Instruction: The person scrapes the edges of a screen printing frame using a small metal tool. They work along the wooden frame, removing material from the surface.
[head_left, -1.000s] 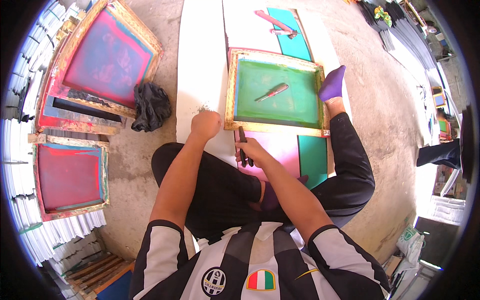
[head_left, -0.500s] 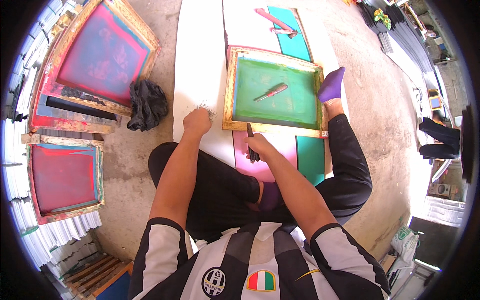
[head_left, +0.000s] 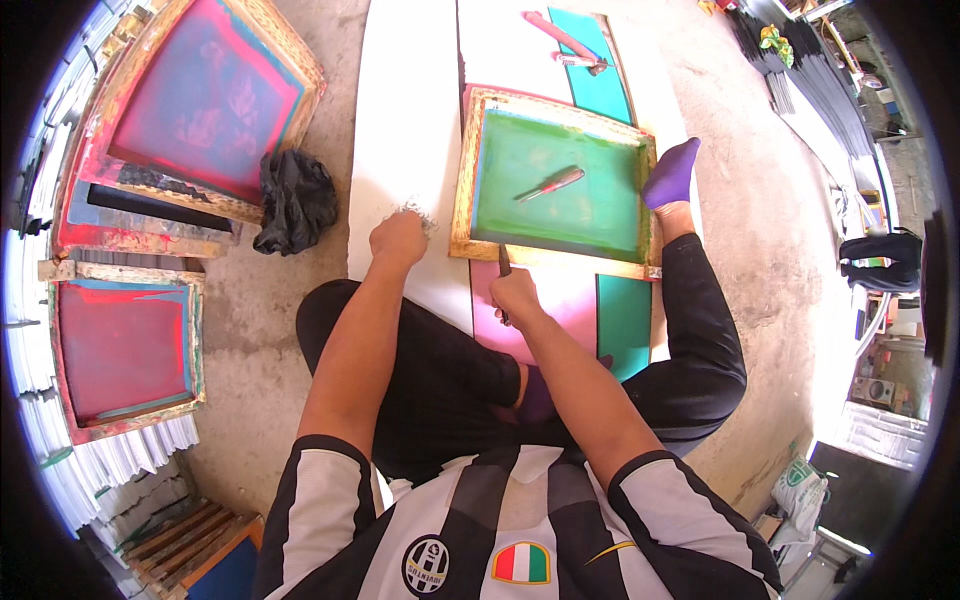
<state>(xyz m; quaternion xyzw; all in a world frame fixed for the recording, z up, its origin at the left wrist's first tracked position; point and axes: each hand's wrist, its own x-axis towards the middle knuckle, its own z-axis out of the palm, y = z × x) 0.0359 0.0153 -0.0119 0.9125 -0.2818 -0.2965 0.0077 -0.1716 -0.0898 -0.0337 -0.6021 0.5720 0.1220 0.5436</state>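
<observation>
right hand point(head_left: 515, 295): closed round a dark slim hand tool point(head_left: 504, 268), tip up against the near rail of the wooden screen frame point(head_left: 549, 253). Exact tool type too small to tell; the grip looks set for pushing the tip along or under the rail.
left hand point(head_left: 398, 239): closed in a fist, knuckles down on the white board point(head_left: 405, 120), just left of the frame's near-left corner. Cannot tell if anything is inside the fist. Probably bracing the body.
debris point(head_left: 418, 214): small dark crumbs on the white board, touching the left fist's far side.
screen frame: lies flat on the boards, mesh side up, near rail facing the person, so the rail is within reach of both hands. Light wood with paint stains, green mesh point(head_left: 560, 190) inside, a thin blue edge along the left inner side.
right foot point(head_left: 671, 172): purple sock, resting at the frame's right rail; looks like it pins the frame against sliding.
screwdriver point(head_left: 549, 184): red handle, lying loose on the green mesh, well clear of both hands.
under the frame: pink panel point(head_left: 565, 300) and teal panel point(head_left: 625, 320) showing near side, on the floor point(head_left: 740, 230).
far end: pink-handled tool point(head_left: 562, 42) lying on the boards beyond the frame.
left side: black bag point(head_left: 295, 200) crumpled on the floor beside the white board; further left, red-mesh frames point(head_left: 195, 100) stacked, one point(head_left: 120, 345) apart and nearer.
</observation>
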